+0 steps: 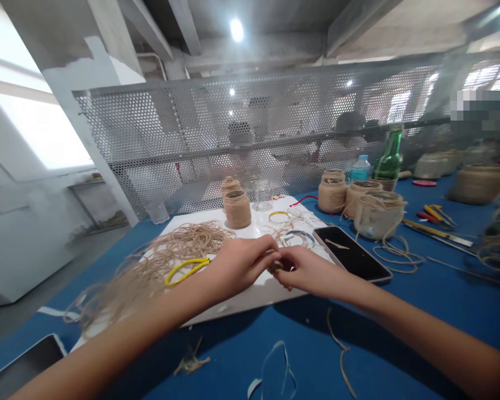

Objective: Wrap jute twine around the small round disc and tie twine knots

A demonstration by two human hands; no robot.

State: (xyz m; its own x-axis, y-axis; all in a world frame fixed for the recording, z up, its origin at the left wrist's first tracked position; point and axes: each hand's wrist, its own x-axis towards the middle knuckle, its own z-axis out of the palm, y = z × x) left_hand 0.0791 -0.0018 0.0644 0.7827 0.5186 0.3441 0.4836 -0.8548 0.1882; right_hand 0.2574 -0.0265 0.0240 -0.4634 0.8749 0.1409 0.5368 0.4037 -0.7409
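Note:
My left hand (239, 265) and my right hand (306, 269) meet over the front edge of a white board (250, 297), fingertips pinched together on something small that I cannot make out. Both sets of fingers are curled closed. A loose heap of tan twine (166, 253) lies on the board just left of my left hand, with a yellow ring (186, 268) on it. A dark phone (352, 254) lies right of my right hand. Two twine-wrapped jars (236, 207) and a clear glass jar (262, 194) stand at the board's far side.
The table is blue (400, 322), strewn with twine scraps. More wrapped jars (332, 194), a green bottle (388, 158), a water bottle (360, 168) and pliers (435, 214) sit at the right. A perforated metal screen (233, 128) backs the table; people sit behind it. A tablet (25, 364) lies front left.

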